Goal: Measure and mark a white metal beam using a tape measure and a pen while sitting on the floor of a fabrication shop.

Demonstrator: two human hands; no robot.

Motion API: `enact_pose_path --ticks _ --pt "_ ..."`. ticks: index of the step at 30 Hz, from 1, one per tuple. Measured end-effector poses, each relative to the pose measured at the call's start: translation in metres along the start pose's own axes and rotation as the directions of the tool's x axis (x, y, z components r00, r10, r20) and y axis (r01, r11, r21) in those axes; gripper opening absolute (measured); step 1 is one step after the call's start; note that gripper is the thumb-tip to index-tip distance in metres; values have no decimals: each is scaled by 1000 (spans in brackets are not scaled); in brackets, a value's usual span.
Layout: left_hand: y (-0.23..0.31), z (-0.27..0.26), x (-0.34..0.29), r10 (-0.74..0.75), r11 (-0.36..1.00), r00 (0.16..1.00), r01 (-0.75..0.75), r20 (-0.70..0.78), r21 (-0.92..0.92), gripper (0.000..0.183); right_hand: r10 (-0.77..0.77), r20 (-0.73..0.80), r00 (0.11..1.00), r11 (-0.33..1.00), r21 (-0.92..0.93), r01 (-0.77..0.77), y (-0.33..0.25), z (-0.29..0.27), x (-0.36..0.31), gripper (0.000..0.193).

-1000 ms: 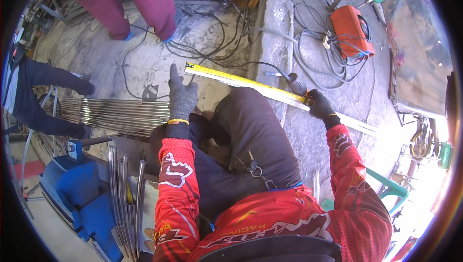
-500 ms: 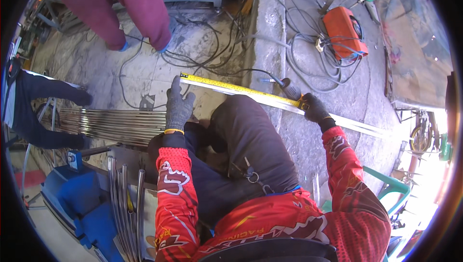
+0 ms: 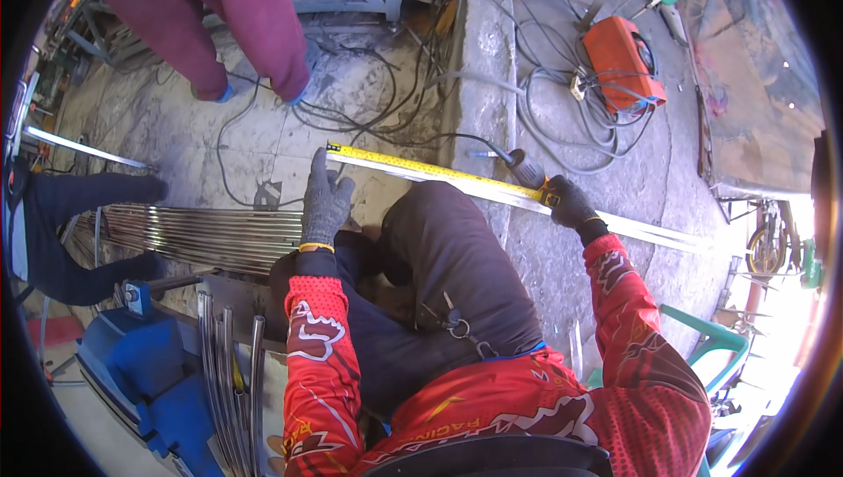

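Note:
A yellow tape measure (image 3: pixel 430 168) is drawn out along a long, pale metal bar (image 3: pixel 650 229) that crosses in front of my knees. My right hand (image 3: pixel 572 203), in a dark glove, is closed round the tape's case and lies against the bar. At the tape's left end, my left hand (image 3: pixel 326 203), in a grey glove, has its index finger stretched up against the tip and its thumb apart. A dark-handled power tool (image 3: pixel 527 167) with a cord lies just beyond the bar, near my right hand.
Shiny metal tubes (image 3: pixel 202 233) lie to the left, with more tubes (image 3: pixel 255 372) beside a blue machine (image 3: pixel 149 372). An orange box-shaped machine (image 3: pixel 623 64) with coiled cables stands far right. Two people stand nearby, one in maroon trousers (image 3: pixel 246 12), one in dark trousers (image 3: pixel 88 196).
My hands, the tape and the bar keep nearly the same places, sitting slightly lower in view on the left. The dark-trousered person's legs have shifted, and a pale bar beside them shows more.

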State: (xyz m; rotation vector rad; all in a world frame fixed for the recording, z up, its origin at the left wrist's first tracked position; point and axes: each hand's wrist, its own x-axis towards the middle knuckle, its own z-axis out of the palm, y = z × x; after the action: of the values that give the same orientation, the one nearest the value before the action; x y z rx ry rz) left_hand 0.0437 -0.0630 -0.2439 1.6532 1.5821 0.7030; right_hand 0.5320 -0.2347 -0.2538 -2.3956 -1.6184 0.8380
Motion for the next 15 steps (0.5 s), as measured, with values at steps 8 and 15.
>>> enact_pose_path --ticks 8,15 --pt "0 0 0 -35 999 999 35 20 -13 81 27 8 1000 1000 3 -27 2 2 2 56" --pt "-2 1 0 -17 1000 999 17 27 -17 85 22 -4 1000 1000 -6 -22 3 4 2 57"
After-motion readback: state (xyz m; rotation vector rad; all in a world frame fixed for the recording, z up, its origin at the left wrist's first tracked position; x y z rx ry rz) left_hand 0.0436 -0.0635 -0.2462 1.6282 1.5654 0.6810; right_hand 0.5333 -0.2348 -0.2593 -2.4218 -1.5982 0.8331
